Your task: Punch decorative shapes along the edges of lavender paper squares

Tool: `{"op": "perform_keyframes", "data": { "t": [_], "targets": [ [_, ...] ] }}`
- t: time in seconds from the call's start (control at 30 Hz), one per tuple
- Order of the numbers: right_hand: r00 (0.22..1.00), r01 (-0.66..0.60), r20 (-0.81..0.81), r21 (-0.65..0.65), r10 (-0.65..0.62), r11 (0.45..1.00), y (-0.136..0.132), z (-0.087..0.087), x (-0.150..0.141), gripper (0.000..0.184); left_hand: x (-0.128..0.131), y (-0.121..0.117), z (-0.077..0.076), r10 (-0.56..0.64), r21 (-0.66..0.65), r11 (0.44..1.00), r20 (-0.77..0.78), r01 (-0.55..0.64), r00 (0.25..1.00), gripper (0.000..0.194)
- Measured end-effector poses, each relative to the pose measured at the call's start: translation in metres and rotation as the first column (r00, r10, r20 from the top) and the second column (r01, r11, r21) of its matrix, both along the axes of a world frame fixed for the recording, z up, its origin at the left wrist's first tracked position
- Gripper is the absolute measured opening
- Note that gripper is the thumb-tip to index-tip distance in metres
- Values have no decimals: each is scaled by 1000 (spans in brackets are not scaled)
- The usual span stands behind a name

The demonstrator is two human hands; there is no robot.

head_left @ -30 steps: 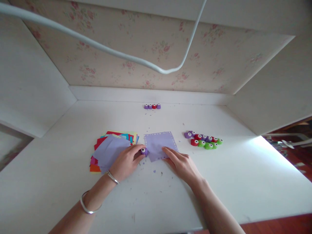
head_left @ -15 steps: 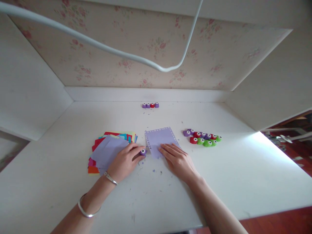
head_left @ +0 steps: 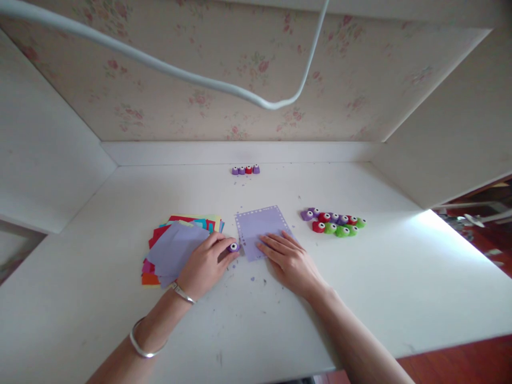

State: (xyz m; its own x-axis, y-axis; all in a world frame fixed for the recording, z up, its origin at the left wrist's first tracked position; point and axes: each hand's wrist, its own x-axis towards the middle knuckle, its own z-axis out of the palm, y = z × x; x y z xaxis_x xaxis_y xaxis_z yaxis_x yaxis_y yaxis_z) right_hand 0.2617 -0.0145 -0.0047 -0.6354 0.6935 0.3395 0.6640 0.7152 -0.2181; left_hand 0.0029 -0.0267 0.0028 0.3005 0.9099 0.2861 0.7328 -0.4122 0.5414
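Note:
Between the thumb and fingers of my left hand [head_left: 206, 265] is a small purple craft punch [head_left: 233, 247] with a dark star on its white top. It sits just left of a lilac paper sheet [head_left: 260, 226], close to the sheet's left edge. Rows of small punched holes run along the sheet's top, left and right edges. My right hand [head_left: 290, 260] lies flat with fingers stretched over the sheet's lower right part, hiding that corner. Left of the sheet, partly under my left hand, is a pile of coloured papers [head_left: 176, 248], lilac on top.
Several purple, red and green craft punches [head_left: 343, 230] stand grouped to the right of the sheet. Another short row of punches [head_left: 248, 170] is near the back wall. Tiny paper scraps [head_left: 252, 279] dot the white table [head_left: 256, 330]. A white cable [head_left: 224, 87] hangs across the top.
The view has shifted slightly. My left hand still holds the punch beside the sheet's left edge, and my right hand stays on the paper.

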Motion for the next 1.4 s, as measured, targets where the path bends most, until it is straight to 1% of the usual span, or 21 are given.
{"op": "perform_keyframes", "data": {
  "t": [0.2,0.27,0.33,0.47,0.6,0.67,0.77,0.83,0.93,1.07,1.17,1.4],
  "targets": [
    [999,26,-42,28,-25,999,-1,2,2,45,-6,4,4,55,-74,996,157,-44,986,20],
    [998,32,-51,36,-31,999,-1,2,2,45,-7,4,3,79,-85,994,185,-64,980,22],
    [998,35,-53,40,-33,999,-1,2,2,45,-6,3,1,88,-77,994,177,-76,980,25],
    [999,8,-32,24,-7,1000,-2,0,0,45,-3,2,-4,60,-18,998,79,-59,995,30],
    [1000,-8,-5,-13,8,1000,-3,1,-2,43,-2,3,-6,-76,95,992,-33,78,997,29],
    [1000,-9,4,-32,9,999,-3,2,-3,43,-3,3,-5,-116,92,988,-62,121,991,29],
    [1000,-9,7,-46,9,999,-3,4,-4,42,-6,2,-3,-130,41,990,-61,133,990,32],
    [1000,-10,5,-42,10,999,-3,5,-4,42,-7,1,-2,-128,27,991,-45,130,991,31],
    [1000,-13,4,-26,14,1000,-3,4,-4,43,-8,1,-2,-92,-9,996,15,92,996,29],
    [1000,-26,15,-3,26,1000,-4,2,-3,43,-7,2,-4,-27,-75,997,120,36,992,31],
    [1000,-23,19,17,23,1000,-4,2,-3,42,-6,3,-5,-18,-73,997,145,29,989,30],
    [1000,7,3,46,-7,999,-4,4,-3,44,-6,3,-2,-42,-3,999,102,43,994,29]
  ]
}}
